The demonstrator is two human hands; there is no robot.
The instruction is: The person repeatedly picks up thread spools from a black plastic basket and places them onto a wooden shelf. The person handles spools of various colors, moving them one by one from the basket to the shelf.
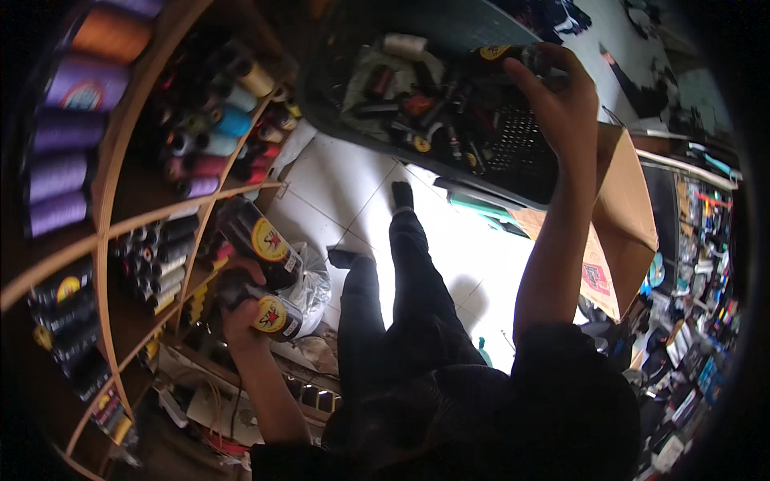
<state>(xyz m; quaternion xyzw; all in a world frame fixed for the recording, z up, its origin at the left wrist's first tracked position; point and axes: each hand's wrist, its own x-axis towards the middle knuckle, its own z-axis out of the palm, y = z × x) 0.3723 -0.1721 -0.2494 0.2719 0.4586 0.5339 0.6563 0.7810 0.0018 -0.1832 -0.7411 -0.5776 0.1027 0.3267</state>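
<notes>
My left hand (241,309), by the wooden thread shelf (103,232), is closed round a black thread spool (279,317) with a round yellow label. A second black spool (269,244) with a similar label rests against my fingers just above; how firmly it is gripped I cannot tell. On the far right, my right hand (565,92) reaches over a dark plastic crate (353,136). Its thumb and fingers curve round another black thread spool (491,53) with a yellow label, partly hidden by the hand. Loose small spools, including a whitish one (405,45), lie in the crate.
Purple spools (60,172) and many other colours fill the shelf on the left. A clear plastic bag (314,284) hangs below my left hand. At the right stands an open cardboard box (630,216); cluttered goods (698,353) lie beyond. Sunlit floor tiles (329,172) show between.
</notes>
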